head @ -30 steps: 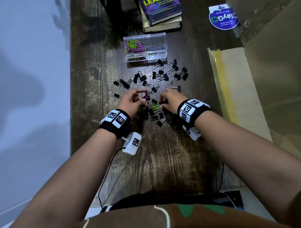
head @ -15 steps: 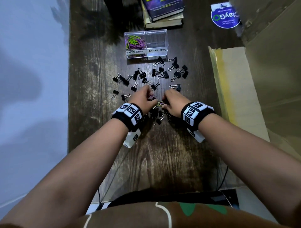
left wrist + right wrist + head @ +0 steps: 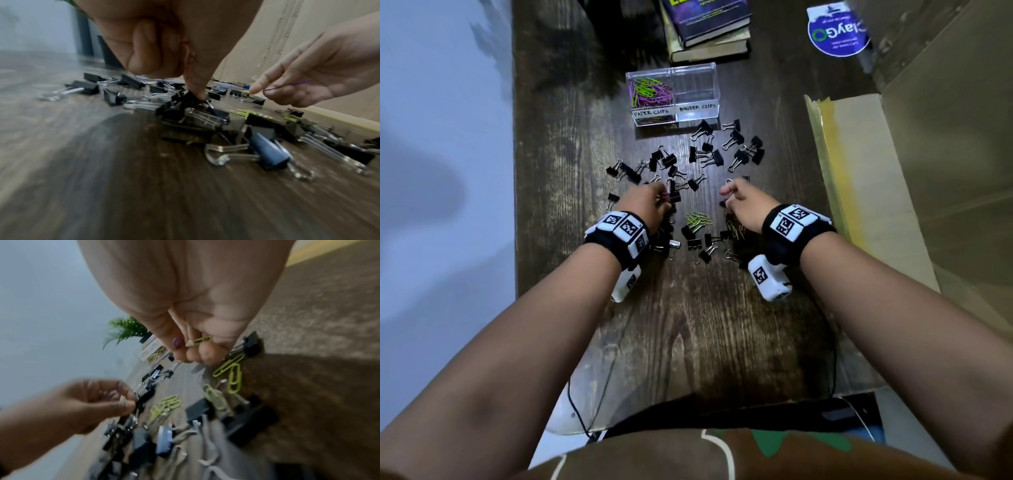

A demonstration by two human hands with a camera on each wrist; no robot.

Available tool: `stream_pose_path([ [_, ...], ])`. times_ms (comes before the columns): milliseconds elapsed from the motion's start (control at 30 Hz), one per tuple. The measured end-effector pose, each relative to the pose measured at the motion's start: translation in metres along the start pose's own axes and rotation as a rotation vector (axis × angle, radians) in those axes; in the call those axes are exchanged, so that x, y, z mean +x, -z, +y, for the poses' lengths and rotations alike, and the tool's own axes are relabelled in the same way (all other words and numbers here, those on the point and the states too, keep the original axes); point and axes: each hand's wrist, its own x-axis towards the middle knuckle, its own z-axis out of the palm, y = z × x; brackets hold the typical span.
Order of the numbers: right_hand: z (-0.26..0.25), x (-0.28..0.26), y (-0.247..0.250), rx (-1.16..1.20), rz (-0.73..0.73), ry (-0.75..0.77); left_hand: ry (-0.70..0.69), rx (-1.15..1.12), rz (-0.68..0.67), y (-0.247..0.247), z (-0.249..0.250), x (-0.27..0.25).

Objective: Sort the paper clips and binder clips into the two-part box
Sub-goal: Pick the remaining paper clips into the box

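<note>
The clear two-part box stands at the back; its left part holds purple and green paper clips, and its right part, labelled BINDER CLIPS, is empty. Black binder clips lie scattered in front of it. Green paper clips lie between my hands. My left hand has its fingers curled and pinches a black binder clip in the heap. My right hand is raised a little over the table and grips a green paper clip and a purple paper clip in curled fingers.
Stacked books lie behind the box, with a blue round sticker to their right. A cardboard sheet lines the table's right edge, and a pale wall runs along the left. Bare wood lies nearer to me.
My hands were close together over the middle pile and have drawn apart. The right hand moved right and up with paper clips, and the left hand shifted left onto the black clips.
</note>
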Motion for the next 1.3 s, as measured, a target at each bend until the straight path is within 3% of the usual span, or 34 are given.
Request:
stream_pose_path([
  [133, -0.008, 0.004, -0.005, 0.193, -0.052, -0.047, 0.045, -0.013, 0.072, 0.008, -0.004, -0.005],
  [367, -0.023, 0.012, -0.024, -0.373, 0.011, 0.162, -0.057, 0.040, 0.030, -0.018, 0.026, -0.014],
  [600, -0.028, 0.012, -0.026, -0.529, -0.070, 0.186, -0.067, 0.097, 0.011, -0.034, 0.026, -0.014],
  [867, -0.017, 0.017, -0.004, 0.076, -0.034, 0.037, -0.111, 0.093, 0.003, -0.039, 0.018, -0.018],
  [1000, -0.020, 0.011, -0.004, 0.094, -0.071, 0.023, -0.129, 0.096, -0.019, -0.039, 0.022, -0.018],
  [1100, -0.018, 0.008, -0.014, -0.139, -0.029, 0.108, -0.072, -0.065, -0.006, -0.035, 0.024, -0.020],
  [1233, -0.013, 0.009, -0.028, -0.412, -0.014, 0.196, 0.196, -0.452, 0.092, -0.022, 0.019, -0.020],
  [1300, -0.013, 0.011, -0.030, -0.462, -0.051, 0.191, 0.323, -0.766, 0.070, -0.016, 0.011, -0.016],
])
